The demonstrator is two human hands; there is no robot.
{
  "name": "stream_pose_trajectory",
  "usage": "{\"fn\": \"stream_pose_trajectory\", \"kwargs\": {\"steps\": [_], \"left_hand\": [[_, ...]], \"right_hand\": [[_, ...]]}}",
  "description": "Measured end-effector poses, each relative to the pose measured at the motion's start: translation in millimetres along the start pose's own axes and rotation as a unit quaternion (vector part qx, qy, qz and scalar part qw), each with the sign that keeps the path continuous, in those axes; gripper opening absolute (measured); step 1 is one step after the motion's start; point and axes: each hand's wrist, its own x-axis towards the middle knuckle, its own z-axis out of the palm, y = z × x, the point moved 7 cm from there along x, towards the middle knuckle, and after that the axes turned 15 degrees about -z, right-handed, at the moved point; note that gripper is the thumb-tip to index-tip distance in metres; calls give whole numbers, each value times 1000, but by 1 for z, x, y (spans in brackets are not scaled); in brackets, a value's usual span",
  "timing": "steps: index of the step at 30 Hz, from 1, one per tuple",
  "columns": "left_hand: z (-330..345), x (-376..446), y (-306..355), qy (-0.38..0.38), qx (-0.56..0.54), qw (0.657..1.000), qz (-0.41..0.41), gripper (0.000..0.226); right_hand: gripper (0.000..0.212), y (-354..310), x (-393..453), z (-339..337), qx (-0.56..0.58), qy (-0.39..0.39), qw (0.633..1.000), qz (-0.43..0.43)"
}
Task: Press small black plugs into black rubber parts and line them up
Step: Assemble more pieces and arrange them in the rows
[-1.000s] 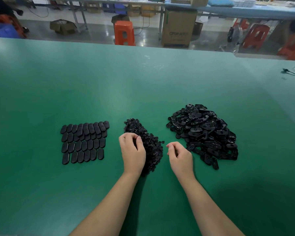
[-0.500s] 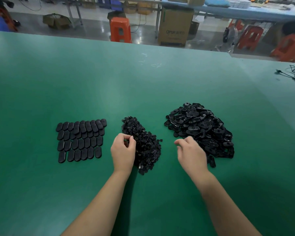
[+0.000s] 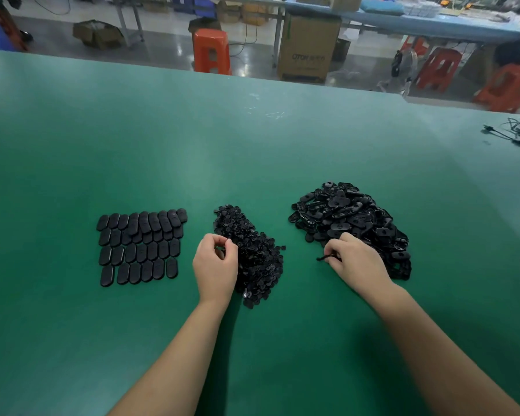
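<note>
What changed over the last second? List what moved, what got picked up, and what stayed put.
The right hand moved right, from beside the pile of small plugs to the near edge of the heap of rubber parts, and now pinches one rubber part. The left hand stayed at the plug pile, fingertips pinched together. The finished rows and both piles look unchanged.

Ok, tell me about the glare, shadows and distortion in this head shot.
Head view: soft overhead glare whitens the green table centre; dark shadows lie beside both forearms; wide-angle bowing curves the table's far edge; the black plug pile and rubber parts heap lose detail, blending together.
</note>
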Motion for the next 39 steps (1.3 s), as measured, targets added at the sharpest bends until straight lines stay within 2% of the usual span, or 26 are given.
{"fn": "stream_pose_trajectory", "kwargs": {"steps": [3,6,8,10,17,20,24,27,32,34,36,39], "left_hand": [[0,-1,1,-8,-2,1000,0,18],[-1,-2,3,-8,-3,1000,-2,17],[-1,-2,3,-9,-1,1000,-4,16],[-1,-2,3,-12,4,1000,-4,16],[1,0,1,-13,13,1000,-8,17],[1,0,2,-15,14,1000,-1,17],[2,0,3,-24,11,1000,8,16],[1,0,2,-23,4,1000,11,14],[-3,-1,7,-4,3,1000,22,14],[-3,1,8,-8,-5,1000,2,12],[-3,3,8,-16,-27,999,-31,7],[2,3,9,-44,-118,986,-110,9]], "right_hand": [[5,-12,0,-12,90,102,991,3],[13,-23,-2,-7,284,195,937,54],[25,-36,-3,5,399,217,887,81],[31,-45,-2,19,456,221,857,93],[25,-51,2,49,565,266,768,143],[40,-49,3,53,565,274,766,140],[23,-47,1,56,553,274,771,157],[11,-47,2,57,564,284,760,157],[12,-50,5,55,544,289,774,147],[15,-49,4,55,530,289,784,146],[28,-48,4,55,514,287,796,142],[27,-48,4,58,516,282,797,141]]}}
